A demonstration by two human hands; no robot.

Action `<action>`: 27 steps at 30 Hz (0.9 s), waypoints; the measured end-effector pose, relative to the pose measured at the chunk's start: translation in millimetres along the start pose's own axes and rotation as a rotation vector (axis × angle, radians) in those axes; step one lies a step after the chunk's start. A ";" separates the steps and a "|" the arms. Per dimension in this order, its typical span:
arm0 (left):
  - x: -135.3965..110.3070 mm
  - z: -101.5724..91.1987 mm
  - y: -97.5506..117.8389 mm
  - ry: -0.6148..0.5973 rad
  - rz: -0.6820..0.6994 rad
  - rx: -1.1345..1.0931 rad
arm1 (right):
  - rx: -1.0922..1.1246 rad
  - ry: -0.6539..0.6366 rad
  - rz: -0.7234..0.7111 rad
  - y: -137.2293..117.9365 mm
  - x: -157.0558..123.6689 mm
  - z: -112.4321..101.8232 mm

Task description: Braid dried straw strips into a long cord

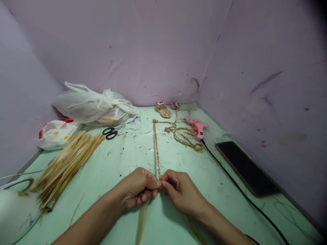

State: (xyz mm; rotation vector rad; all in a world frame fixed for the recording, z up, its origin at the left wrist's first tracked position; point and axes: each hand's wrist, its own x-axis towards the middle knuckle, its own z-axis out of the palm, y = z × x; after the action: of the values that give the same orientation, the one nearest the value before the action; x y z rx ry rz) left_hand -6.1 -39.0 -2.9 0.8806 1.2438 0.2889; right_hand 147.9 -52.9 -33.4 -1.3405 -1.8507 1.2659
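A thin braided cord of tan plant fibre runs straight down the middle of the table to my fingertips. My left hand pinches its near end between thumb and forefinger. From the other side, my right hand is closed on the same spot, its thumb and forefinger nearly touching those of the left. A loose flat strand hangs toward me below my left hand, and another blurred strand trails under my right wrist. Farther off, the cord bends right into a loose tangle. What lies inside the curled fingers is hidden.
A bundle of dry fibre strips, black-handled scissors, a white plastic bag and a wipes pack lie left. A pink glue gun, its black cable and a phone lie right. A small woven slipper sits behind.
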 end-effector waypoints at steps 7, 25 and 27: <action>5.0 5.8 -11.2 0.142 0.310 0.214 | -0.125 -0.050 0.014 -4.2 -3.6 -7.9; 4.2 11.9 -8.7 0.188 0.196 0.030 | 0.072 0.109 0.269 8.6 5.2 -67.1; 6.6 12.1 -11.0 0.213 0.190 0.043 | -0.034 0.141 0.262 9.5 4.6 -74.0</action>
State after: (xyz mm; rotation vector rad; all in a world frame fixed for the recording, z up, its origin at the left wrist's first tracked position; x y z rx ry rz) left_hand 4.2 -47.1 -14.7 1.0273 1.3683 0.5204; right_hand 211.1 -19.8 -10.9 -1.6888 -1.6472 1.2336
